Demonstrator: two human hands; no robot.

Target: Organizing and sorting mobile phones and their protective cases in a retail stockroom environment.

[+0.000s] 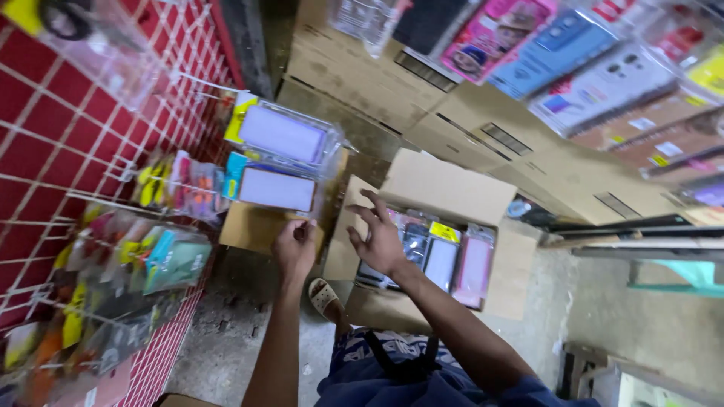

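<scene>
Head view: left hand (295,249) has its fingers pinched on the lower edge of a packaged phone case (270,188) hanging on the red wire grid (68,158). Right hand (381,237) hovers, fingers spread, over the open cardboard box (445,188) right of the grid. A steady, level grip suits the hook. Neighbouring packets (283,134) crowd just above.

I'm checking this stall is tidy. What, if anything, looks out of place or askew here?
Little stands out. The open cardboard box on the floor holds packaged phone cases standing in rows. The packets on the red wire grid hang at uneven tilts. The left hand and right hand hover above the box.
</scene>
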